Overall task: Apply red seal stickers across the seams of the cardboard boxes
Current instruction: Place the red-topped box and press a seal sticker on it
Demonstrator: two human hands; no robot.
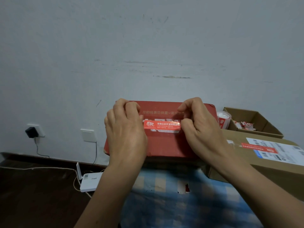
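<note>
Left hand (125, 130), right hand (203, 130) are pinching one sticker's (162, 125) ends over the red box (164, 146). One roll (224, 120), open box (250, 115), sealed box (236, 135) are sitting right.

The left hand (126, 129) and right hand (200, 127) each pinch an end of the red seal sticker (162, 125) between them, over the red box (164, 145). A sticker roll (223, 120) stands just right of the right hand.
</note>
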